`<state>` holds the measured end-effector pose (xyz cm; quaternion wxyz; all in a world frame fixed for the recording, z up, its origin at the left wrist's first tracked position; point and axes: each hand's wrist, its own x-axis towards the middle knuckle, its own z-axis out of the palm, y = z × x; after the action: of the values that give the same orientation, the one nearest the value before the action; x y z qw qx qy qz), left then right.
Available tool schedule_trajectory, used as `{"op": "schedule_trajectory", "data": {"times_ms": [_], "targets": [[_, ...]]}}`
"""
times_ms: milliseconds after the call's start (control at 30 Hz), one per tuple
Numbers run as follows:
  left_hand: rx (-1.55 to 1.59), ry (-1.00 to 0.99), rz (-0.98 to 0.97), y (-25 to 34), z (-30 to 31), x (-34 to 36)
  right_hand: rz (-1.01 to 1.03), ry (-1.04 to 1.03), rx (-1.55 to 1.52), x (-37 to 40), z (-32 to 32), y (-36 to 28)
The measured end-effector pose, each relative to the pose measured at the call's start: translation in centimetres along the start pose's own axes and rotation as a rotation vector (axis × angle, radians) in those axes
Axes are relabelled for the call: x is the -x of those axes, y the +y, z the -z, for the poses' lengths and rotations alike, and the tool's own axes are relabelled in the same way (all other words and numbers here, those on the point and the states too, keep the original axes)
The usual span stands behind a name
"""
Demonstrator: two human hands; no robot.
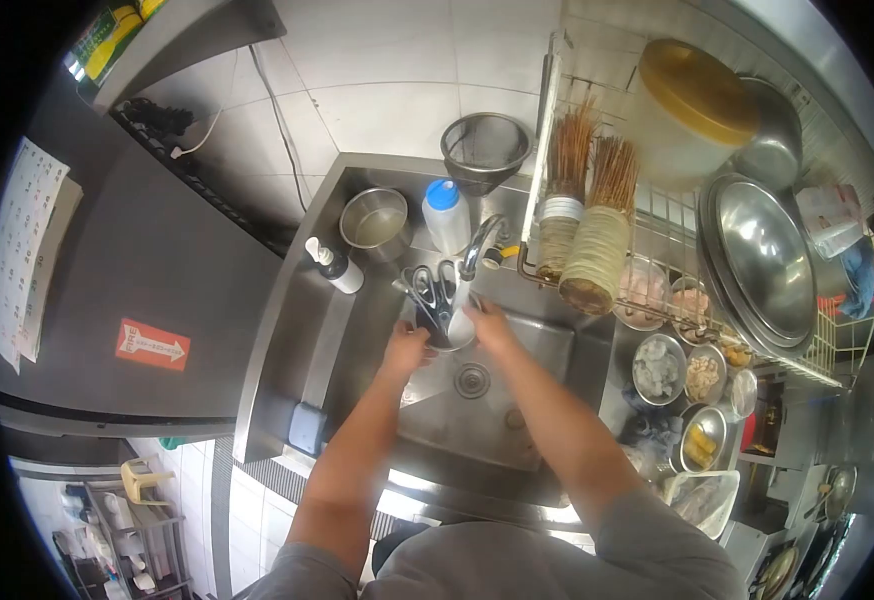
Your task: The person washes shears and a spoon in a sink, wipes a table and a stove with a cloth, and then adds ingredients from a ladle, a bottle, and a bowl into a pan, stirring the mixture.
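Both my hands are over the sink (542,370), on either side of a small metal container (454,345) below the curved faucet (482,240). My left hand (409,347) has its fingers closed on the container's left side. My right hand (490,328) grips the opposite side, fingers partly hidden behind the rim. Standing in the container are scissors (445,282) with dark-edged handle loops and a white utensil (462,320), perhaps a spoon, close to my right fingers. Other handles beside them are hard to make out.
Behind the sink stand a metal pot (375,222), a blue-capped bottle (447,218), a pump bottle (334,266) and a strainer (486,150). A wire rack (672,225) with skewer jars (594,255) overhangs the right. Bowls of food (659,370) line the right counter.
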<state>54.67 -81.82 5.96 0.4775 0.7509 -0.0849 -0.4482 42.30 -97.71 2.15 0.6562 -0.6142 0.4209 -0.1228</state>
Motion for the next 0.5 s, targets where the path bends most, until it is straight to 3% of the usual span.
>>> {"op": "schedule_trajectory", "data": {"times_ms": [67,200,233,300,400,500], "targets": [[0.121,0.086,0.032,1.1,-0.2,0.5,-0.001,-0.01,0.006,-0.2,0.0,-2.2],[0.152,0.064,-0.014,1.4,0.0,0.4,0.051,-0.01,0.048,-0.9,-0.3,-3.1],[0.181,0.058,-0.024,1.2,0.0,0.4,0.05,-0.01,0.05,-1.2,-0.3,-2.5],[0.214,0.053,-0.032,0.6,-0.2,-0.1,0.295,0.087,0.135,-1.5,-0.7,-0.6],[0.215,0.07,-0.008,-1.1,-0.8,-0.7,0.291,0.136,0.026,-0.2,-0.3,3.9],[0.174,0.055,0.082,-2.9,-1.1,-0.3,0.164,0.123,0.076,6.7,1.3,7.8]]}}
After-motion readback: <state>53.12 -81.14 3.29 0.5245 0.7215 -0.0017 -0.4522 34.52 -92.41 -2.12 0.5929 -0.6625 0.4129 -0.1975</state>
